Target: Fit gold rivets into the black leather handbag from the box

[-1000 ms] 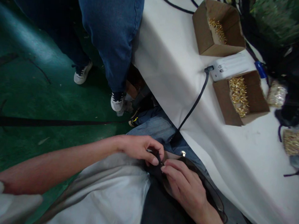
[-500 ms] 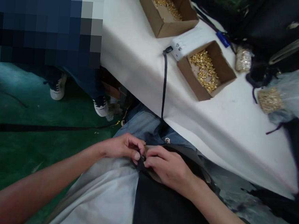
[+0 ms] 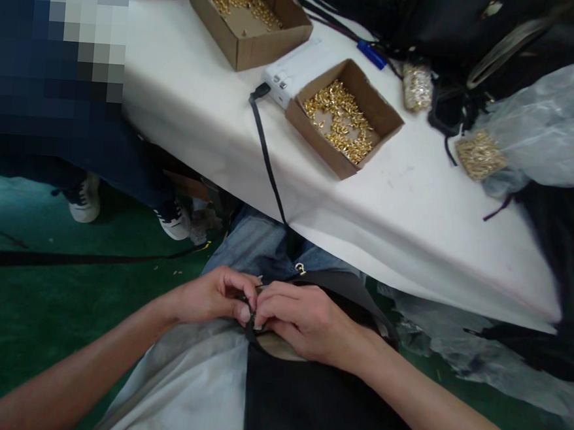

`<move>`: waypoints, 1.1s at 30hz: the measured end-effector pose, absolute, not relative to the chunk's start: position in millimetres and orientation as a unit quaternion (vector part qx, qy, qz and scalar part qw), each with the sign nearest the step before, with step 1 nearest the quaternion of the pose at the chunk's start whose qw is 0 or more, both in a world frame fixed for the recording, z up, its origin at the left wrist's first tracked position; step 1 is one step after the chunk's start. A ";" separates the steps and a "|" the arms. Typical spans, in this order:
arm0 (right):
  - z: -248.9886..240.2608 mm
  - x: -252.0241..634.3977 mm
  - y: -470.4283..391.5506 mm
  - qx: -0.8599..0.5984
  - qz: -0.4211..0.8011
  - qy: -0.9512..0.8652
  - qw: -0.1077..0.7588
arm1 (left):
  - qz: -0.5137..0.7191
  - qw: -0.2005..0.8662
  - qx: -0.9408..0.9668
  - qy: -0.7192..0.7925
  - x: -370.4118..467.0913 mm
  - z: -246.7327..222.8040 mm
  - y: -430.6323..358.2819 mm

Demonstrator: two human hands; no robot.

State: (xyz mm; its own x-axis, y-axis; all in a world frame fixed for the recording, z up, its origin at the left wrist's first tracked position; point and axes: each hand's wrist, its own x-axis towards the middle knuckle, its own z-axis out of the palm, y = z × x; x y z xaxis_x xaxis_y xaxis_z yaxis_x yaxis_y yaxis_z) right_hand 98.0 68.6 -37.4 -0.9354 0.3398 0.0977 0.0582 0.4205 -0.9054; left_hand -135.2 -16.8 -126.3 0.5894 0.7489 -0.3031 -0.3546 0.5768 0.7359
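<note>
A black bag (image 3: 313, 400) lies across my lap, its beige lining showing at the opening. My left hand (image 3: 220, 295) pinches the bag's edge between thumb and forefinger. Right beside it, my right hand (image 3: 294, 314) has its fingers curled on the same edge, close to the left fingertips. A small dark piece shows between the fingertips, too small to name. Just beyond the hands, a gold-coloured ring fitting (image 3: 300, 268) sits near the bag's upper edge.
On the white table (image 3: 186, 103) stand two cardboard boxes (image 3: 342, 124) (image 3: 249, 22) of small gold pieces, a white power bank (image 3: 297, 68) with a cable, and bags of metal pieces (image 3: 481, 153). A person in dark trousers (image 3: 114, 157) stands at the left.
The camera view has shifted, so the table and boxes appear further left. My right fingers have closed in nearer to the left fingertips, and more beige lining shows below them.
</note>
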 end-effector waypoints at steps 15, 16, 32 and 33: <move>-33.0 94.4 69.8 -0.146 0.537 -0.825 0.103 | 0.285 0.848 0.336 0.297 -135.1 -117.8 -5.0; -33.3 94.3 69.6 -0.147 0.538 -0.824 0.104 | 0.282 0.848 0.337 0.297 -135.0 -116.8 -4.0; -21.4 95.8 55.4 -0.218 0.514 -0.828 0.047 | 0.265 0.819 0.375 0.344 -129.1 -109.0 -2.4; -21.4 97.0 54.6 -0.218 0.510 -0.831 0.047 | 0.263 0.816 0.381 0.346 -129.3 -108.0 -1.9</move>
State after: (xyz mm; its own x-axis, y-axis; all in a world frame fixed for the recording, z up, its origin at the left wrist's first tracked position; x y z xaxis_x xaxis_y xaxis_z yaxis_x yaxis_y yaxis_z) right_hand 97.0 54.6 -21.4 -0.9006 0.4102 -0.1436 0.3134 0.3841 -0.8685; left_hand -129.3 -1.9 -108.0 0.6213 0.6937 -0.3644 -0.1656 0.5708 0.8042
